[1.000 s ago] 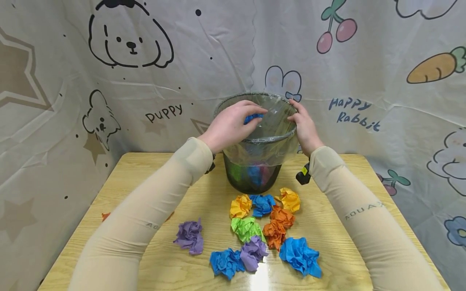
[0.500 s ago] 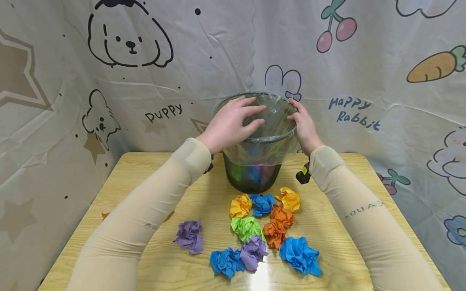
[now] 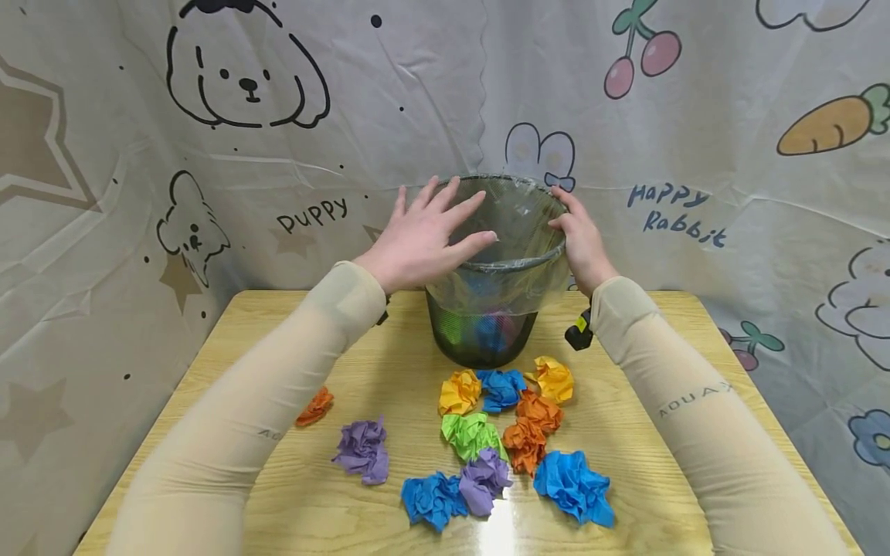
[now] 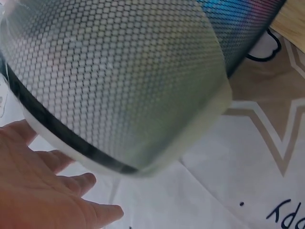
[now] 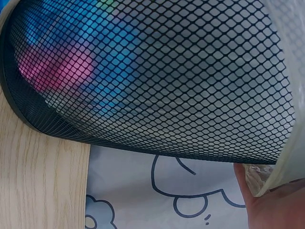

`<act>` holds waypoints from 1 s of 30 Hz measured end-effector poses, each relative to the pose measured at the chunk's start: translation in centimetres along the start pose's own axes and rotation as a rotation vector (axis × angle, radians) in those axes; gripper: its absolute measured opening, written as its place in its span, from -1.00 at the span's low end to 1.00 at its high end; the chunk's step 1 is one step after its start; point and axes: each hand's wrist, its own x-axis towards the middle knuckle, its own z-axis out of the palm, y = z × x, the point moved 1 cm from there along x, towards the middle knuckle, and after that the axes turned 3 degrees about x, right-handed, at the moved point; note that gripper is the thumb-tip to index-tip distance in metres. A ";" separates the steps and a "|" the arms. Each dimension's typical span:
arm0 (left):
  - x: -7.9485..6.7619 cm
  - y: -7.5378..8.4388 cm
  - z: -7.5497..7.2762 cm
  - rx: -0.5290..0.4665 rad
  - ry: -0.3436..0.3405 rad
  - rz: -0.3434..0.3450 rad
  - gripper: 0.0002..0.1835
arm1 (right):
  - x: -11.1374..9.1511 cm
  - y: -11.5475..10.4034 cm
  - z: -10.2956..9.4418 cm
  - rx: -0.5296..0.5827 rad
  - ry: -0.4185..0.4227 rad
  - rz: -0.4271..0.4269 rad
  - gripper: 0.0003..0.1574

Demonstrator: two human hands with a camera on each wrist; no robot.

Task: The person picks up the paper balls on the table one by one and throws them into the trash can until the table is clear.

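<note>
A black mesh wastebasket (image 3: 445,316) stands upright at the back of the table, lined with a clear plastic bag (image 3: 535,289) folded down over its rim. My left hand (image 3: 427,239) is spread over the left side of the rim, its fingers straight and nothing in them. In the left wrist view, those fingers (image 4: 76,183) lie just outside the dark rim. At the right, my right hand (image 3: 584,243) grips the rim and the bag's edge. Through the mesh show pink crumpled paper (image 5: 71,69) and blue crumpled paper (image 5: 114,62) at the bottom.
In front of the basket lie crumpled paper balls: yellow (image 3: 459,392), blue (image 3: 502,390), green (image 3: 473,436), orange (image 3: 524,444), purple (image 3: 485,483) and a large blue one (image 3: 573,488). A purple ball (image 3: 363,450) and an orange ball (image 3: 316,407) lie farther left. A printed curtain (image 3: 389,100) hangs behind the table.
My left hand has let go of a blue paper ball inside the basket, spread its fingers and moved left to the rim. The right hand has stayed in place.
</note>
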 end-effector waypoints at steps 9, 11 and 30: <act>-1.7 -3.0 -0.4 -0.028 0.006 -0.051 -0.11 | 0.0 0.1 0.1 -0.011 -0.003 0.004 -0.19; -2.0 -3.7 -0.5 -0.026 0.008 -0.068 -0.11 | 0.0 0.1 0.1 -0.010 -0.005 0.003 -0.19; -5.5 -8.6 -1.4 -0.006 0.012 -0.176 -0.08 | -0.2 -0.2 0.0 0.017 -0.010 0.015 -0.19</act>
